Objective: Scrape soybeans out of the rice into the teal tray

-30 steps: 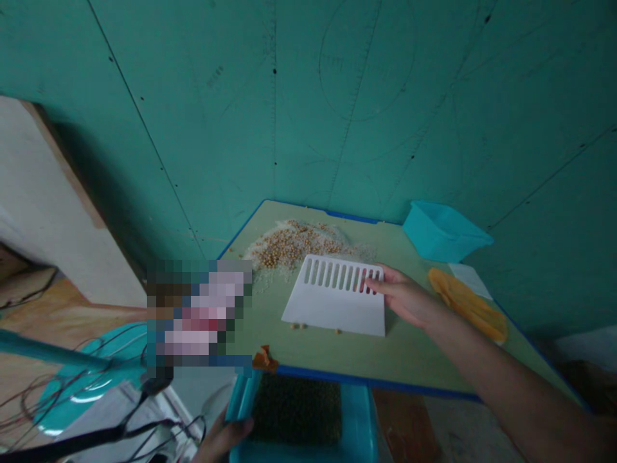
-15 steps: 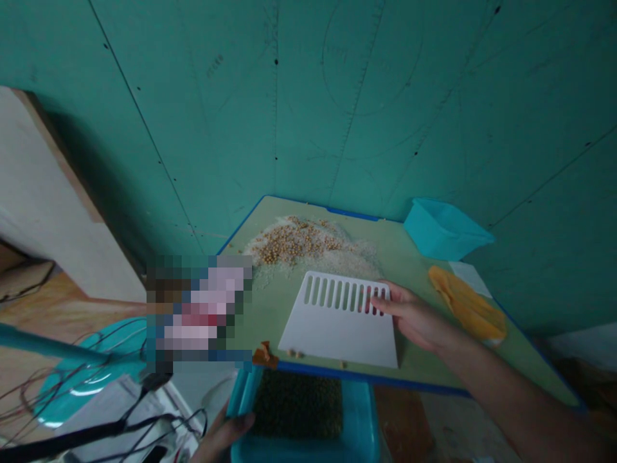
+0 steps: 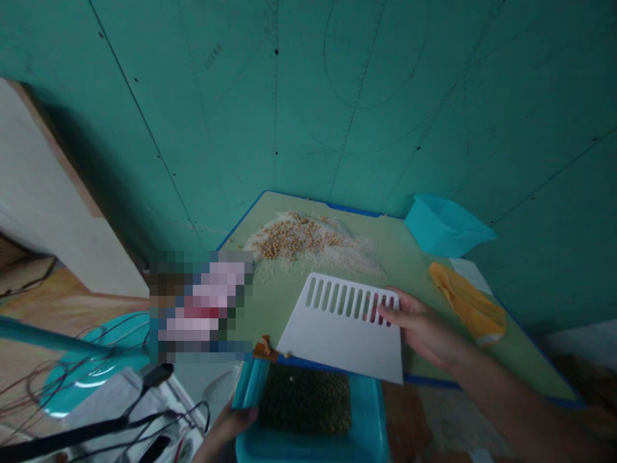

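My right hand (image 3: 419, 328) grips the slotted end of a white plastic scraper (image 3: 340, 347) at its right corner, thumb on top. The scraper's wide edge reaches over the table's front edge, above a blue bin (image 3: 369, 431). My left hand (image 3: 234, 427) holds the left rim of this bin below the table; most of its fingers are hidden. Small dark green beans (image 3: 306, 405) fill the bin's bottom, with a pale bean among them. Farther back on the table lies a pile of white rice grains (image 3: 351, 254) mixed with yellow-brown beans (image 3: 284, 238).
The green tabletop (image 3: 250, 308) has a blue edge. At its right lie an orange cloth (image 3: 467, 305) and a blue open container (image 3: 443, 228). Brown tape (image 3: 264, 347) sticks to the front edge. Cables and a teal stool (image 3: 91, 360) stand at left; a green wall (image 3: 308, 96) rises behind.
The scraper has moved toward me, its edge now past the table's front edge. Loose beans near that edge are fewer, and a pale bean now shows in the bin. The bin has shifted slightly right.
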A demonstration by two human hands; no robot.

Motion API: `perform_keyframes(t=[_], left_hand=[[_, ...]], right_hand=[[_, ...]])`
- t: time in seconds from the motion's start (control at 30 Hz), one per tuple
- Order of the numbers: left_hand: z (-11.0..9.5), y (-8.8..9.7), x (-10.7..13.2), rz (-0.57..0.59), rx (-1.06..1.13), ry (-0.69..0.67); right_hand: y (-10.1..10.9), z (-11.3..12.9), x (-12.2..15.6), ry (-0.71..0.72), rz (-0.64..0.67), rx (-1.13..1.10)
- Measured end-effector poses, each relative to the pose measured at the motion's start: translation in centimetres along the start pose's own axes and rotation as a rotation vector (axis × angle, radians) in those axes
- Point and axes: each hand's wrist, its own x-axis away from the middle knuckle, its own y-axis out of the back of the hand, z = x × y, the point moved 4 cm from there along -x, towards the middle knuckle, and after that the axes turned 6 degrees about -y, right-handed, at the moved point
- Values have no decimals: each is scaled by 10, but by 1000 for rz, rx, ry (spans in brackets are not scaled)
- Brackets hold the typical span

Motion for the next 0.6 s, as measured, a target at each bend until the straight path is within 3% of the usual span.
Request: perform_keyframes(t=[0.23, 0.4, 0.6], left_hand=[[-2, 2, 2, -11, -24, 24], [-1, 1, -1, -3, -34, 30], [0, -4, -5, 4, -41, 23]], right_hand=[[4, 4, 4, 13, -22, 35], [10, 12, 1, 159, -102, 54], [0, 13, -6, 254, -65, 185]])
